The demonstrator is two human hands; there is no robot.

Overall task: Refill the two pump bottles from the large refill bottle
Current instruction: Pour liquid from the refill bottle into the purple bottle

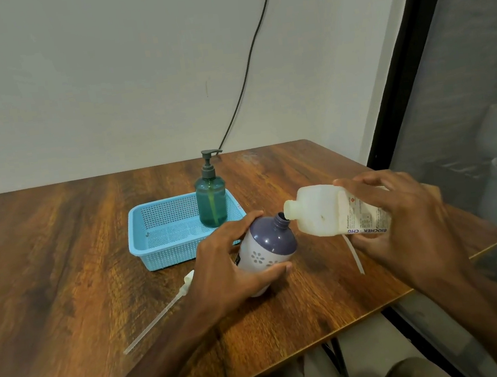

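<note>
My left hand (pixel 229 261) grips a purple-and-white pump bottle (pixel 267 248) with a flower pattern, uncapped and tilted to the right above the table. My right hand (pixel 401 219) holds the large translucent white refill bottle (pixel 322 213) tipped on its side, its open mouth touching the purple bottle's neck. A teal pump bottle (pixel 212 199) with its pump fitted stands upright in the blue basket (pixel 152 231). A white pump head with a long tube (pixel 165 311) lies on the table left of my left hand. Another white tube (pixel 354 253) shows under the refill bottle.
The wooden table (pixel 61 258) ends close on the right, by a dark-framed glass door (pixel 464 99). A black cable (pixel 245 72) runs down the wall behind the basket. A knee shows below the table's front edge.
</note>
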